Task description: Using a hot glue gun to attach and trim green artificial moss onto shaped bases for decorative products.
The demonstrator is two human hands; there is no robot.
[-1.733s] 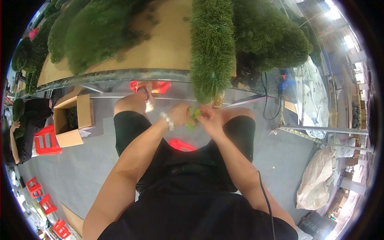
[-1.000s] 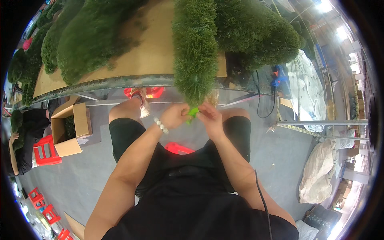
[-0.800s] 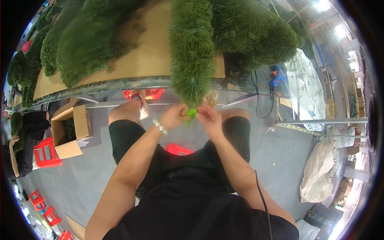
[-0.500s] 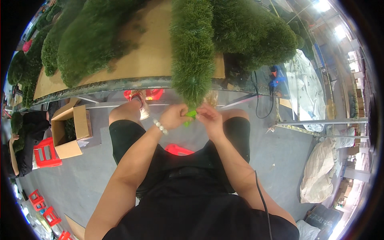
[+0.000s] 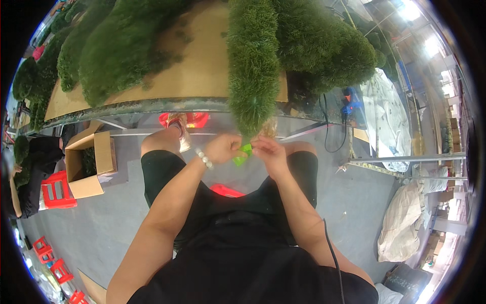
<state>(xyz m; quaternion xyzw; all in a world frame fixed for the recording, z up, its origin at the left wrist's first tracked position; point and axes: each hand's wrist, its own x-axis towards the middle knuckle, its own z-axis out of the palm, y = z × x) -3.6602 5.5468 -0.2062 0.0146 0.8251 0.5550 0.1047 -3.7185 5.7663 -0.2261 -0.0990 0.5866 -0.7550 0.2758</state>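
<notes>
The left hand (image 5: 223,148) pinched a bright green strip (image 5: 243,153) between thumb and fingers, and the right hand (image 5: 269,153) had its fingertips bent at the strip's right end; whether they gripped it or merely touched it, I could not tell. The strip lay between the two hands.

Far to the left of the hands, a co-worker (image 5: 38,172) in dark clothes was beside a red stool (image 5: 58,190). Nearer, an open cardboard box (image 5: 105,154) stood left of the hands. Beyond them, dark green bushy pieces (image 5: 119,55) covered the desk (image 5: 162,105) on the left. Directly ahead, a long grassy piece (image 5: 253,66) hung over its edge, tip just beyond the strip. To the right, past the hands, were a blue tool (image 5: 350,103), a white sheet (image 5: 385,116) and, nearer the body, a pale sack (image 5: 400,223).
</notes>
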